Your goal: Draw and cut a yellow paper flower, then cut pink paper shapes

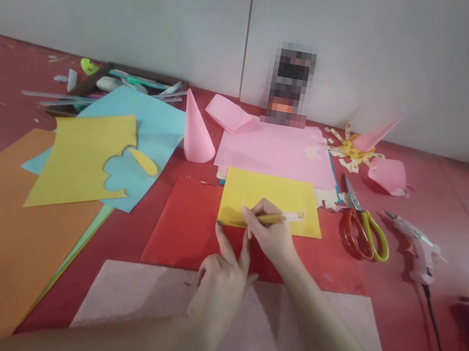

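A yellow pencil [270, 218] is pinched in my right hand [270, 233], its tip down on the lower left part of a yellow paper sheet [268, 190]. My left hand [222, 278] has two fingers stretched out, their tips at the sheet's lower left edge; the other fingers are partly curled. Under the yellow sheet lies a red sheet [183, 227]. Behind it is a stack of pink sheets [272, 149]. A pink paper cone [197, 133] stands upright to the left of that stack.
At right lie scissors [361, 224] with red and yellow handles and a glue gun [415, 248] with a black cord. A cut yellow sheet [79, 161] rests on blue paper [149, 119] beside orange paper [4, 233]. A second pink cone [376, 136] stands near the wall.
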